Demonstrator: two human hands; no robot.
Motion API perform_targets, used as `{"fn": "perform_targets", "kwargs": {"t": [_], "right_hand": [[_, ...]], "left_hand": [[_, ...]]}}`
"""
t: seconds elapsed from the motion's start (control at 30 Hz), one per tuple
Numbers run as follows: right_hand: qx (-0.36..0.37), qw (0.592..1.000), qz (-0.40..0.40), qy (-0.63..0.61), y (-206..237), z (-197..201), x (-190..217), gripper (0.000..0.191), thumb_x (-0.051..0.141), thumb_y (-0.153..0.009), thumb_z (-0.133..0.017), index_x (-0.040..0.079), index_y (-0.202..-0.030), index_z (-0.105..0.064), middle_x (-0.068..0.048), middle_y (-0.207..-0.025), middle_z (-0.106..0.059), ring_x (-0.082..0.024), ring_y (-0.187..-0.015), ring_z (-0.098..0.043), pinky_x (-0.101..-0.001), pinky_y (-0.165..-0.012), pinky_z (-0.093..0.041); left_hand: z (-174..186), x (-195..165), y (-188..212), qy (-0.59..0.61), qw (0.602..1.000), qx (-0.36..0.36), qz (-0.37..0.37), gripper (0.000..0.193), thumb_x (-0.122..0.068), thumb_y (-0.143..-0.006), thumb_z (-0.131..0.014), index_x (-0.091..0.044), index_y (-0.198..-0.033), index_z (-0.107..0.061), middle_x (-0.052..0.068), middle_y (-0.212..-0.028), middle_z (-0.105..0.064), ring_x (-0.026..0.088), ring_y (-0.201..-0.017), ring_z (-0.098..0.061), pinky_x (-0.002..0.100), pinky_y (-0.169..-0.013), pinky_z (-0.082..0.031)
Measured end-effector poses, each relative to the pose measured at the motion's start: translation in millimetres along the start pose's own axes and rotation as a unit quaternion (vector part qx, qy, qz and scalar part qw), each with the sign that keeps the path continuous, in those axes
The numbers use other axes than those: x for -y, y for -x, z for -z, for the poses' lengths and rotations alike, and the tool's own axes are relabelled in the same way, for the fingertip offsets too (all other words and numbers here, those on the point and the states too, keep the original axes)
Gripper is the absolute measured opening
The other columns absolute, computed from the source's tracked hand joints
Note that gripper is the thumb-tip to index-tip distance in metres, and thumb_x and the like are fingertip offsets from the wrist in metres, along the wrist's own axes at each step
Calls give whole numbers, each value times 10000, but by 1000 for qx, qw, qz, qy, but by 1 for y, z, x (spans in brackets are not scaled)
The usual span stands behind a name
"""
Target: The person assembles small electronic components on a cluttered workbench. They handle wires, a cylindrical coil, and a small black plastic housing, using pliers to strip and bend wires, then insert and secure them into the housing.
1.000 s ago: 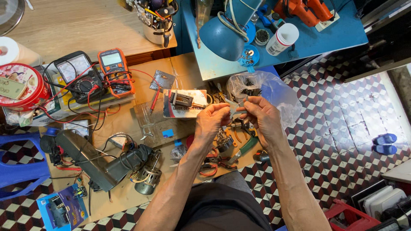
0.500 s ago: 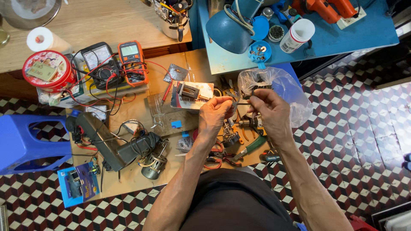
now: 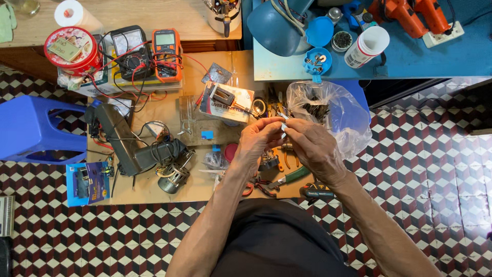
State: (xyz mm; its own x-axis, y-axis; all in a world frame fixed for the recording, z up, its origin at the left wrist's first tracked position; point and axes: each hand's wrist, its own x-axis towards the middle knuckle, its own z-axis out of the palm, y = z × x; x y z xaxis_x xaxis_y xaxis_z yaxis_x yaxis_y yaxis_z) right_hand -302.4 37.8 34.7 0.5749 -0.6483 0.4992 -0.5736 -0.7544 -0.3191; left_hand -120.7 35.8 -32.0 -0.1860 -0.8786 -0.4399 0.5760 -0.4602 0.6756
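So much colour here. The floor (image 3: 435, 154) is a cube-pattern tile in red, white and black. The low table (image 3: 169, 107) is plain tan wood, and the raised table (image 3: 410, 56) is painted bright blue, same blue as the plastic stool (image 3: 36, 128) and the small round blue plastic dish (image 3: 318, 60). The boxy digital meter (image 3: 166, 51) is orange with red leads, next to a black analog meter (image 3: 130, 48). The round tin (image 3: 72, 48) is red. The power tool (image 3: 405, 15) is orange, and the crinkly plastic bag (image 3: 333, 110) is clear.
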Motion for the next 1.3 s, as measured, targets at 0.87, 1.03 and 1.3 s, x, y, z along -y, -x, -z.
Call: {"fn": "perform_targets", "kwargs": {"t": [0.87, 1.03, 1.3], "right_hand": [[257, 858, -420, -144, 71, -133, -120, 409, 122, -895, -550, 13, -1271, -670, -258, -1090, -716, -379, -951, -696, -476, -842, -524], [52, 789, -612, -18, 80, -122, -148, 284, 123, -916, -564, 48, -1114, -753, -259, -995, -748, -347, -870, -741, -425, -825, -571], [84, 837, -538, -50, 69, -121, -168, 240, 166, -881, -680, -12, -1041, -703, -233, -1040, -694, -389, -958, -686, -485, -848, -534]], "left_hand": [[1, -13, 5, -92, 988, -116, 36, 326, -235, -932, -705, -37, -1191, -692, 54, -961, -753, 121, -790, -722, 246, -595, -525], [3, -6, -2, -94, 985, -129, 60, 337, -257, -920, -722, -56, -1190, -698, 49, -962, -758, 122, -764, -732, 205, -563, -485], [7, 7, -9, -86, 987, -118, 61, 350, -241, -919, -725, -32, -1198, -693, 64, -970, -756, 121, -773, -736, 225, -688, -598]]}}
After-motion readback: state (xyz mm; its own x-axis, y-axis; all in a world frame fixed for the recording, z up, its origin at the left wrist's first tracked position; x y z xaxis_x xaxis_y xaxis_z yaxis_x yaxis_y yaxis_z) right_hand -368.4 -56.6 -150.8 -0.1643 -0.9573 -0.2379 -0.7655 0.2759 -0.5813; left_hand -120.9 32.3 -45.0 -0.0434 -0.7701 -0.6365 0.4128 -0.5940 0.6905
